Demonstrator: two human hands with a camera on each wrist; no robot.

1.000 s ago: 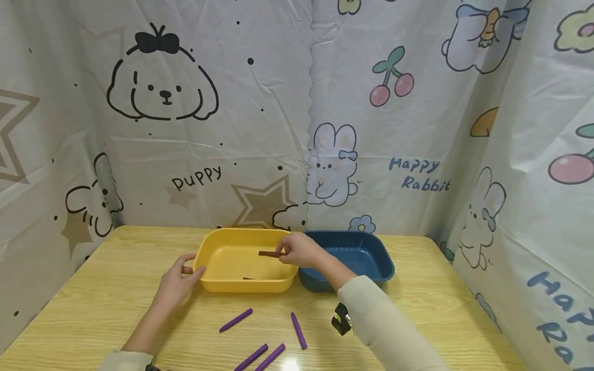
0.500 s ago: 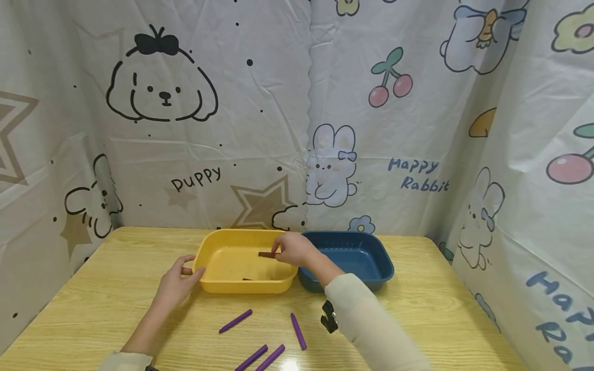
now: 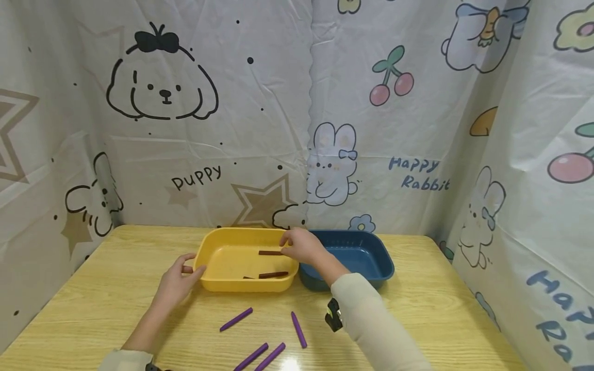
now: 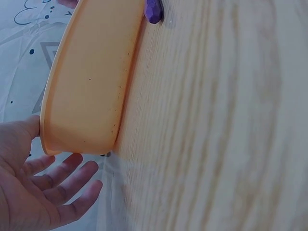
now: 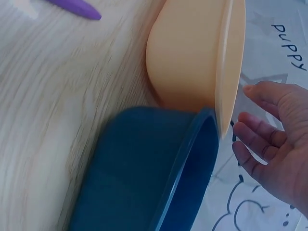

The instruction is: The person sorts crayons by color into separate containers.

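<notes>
My left hand (image 3: 180,278) holds the left end of the yellow tray (image 3: 223,286), thumb on the rim and the other fingers loosely bent outside it in the left wrist view. Over the tray's right end is my right hand (image 3: 302,246); the right wrist view shows its fingers spread and loosely bent, with nothing seen between them. A dark brown stick (image 3: 269,253) lies by its fingertips in the head view. Another brown stick (image 3: 273,275) rests inside near the front wall, beside a mostly hidden dark piece (image 3: 248,278).
A dark blue tray (image 3: 387,265) stands against the yellow tray's right side. Several purple crayon-like sticks (image 3: 299,330) lie on the wooden table (image 3: 417,309) in front. A printed cloth (image 3: 260,118) hangs behind and at both sides.
The right fingers have parted from the brown stick they pinched earlier. A second brown stick now shows near the tray's front wall. The left hand has stayed on the yellow tray.
</notes>
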